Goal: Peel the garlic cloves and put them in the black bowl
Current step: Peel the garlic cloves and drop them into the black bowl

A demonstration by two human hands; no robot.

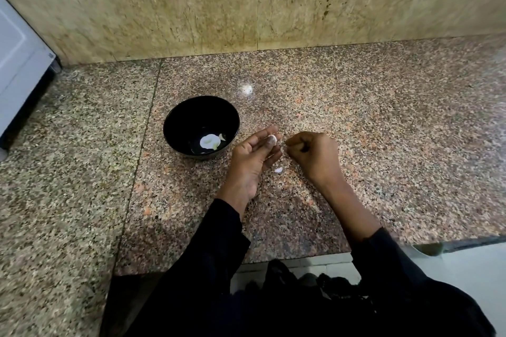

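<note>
A black bowl (201, 125) stands on the granite counter (383, 123), with a peeled clove (209, 141) lying pale in its bottom. Just right of the bowl, my left hand (253, 157) pinches a garlic clove (272, 139) between thumb and fingertips, palm turned up. My right hand (315, 154) is curled right beside it and pinches a thin strip of peel (283, 148) near the clove. A small white scrap of peel (278, 170) lies on the counter below the two hands.
A marble-look wall (257, 0) rises behind the counter. A white appliance (19, 63) stands at the far left. The counter's front edge (301, 257) runs just before my body, with white floor beyond at the right.
</note>
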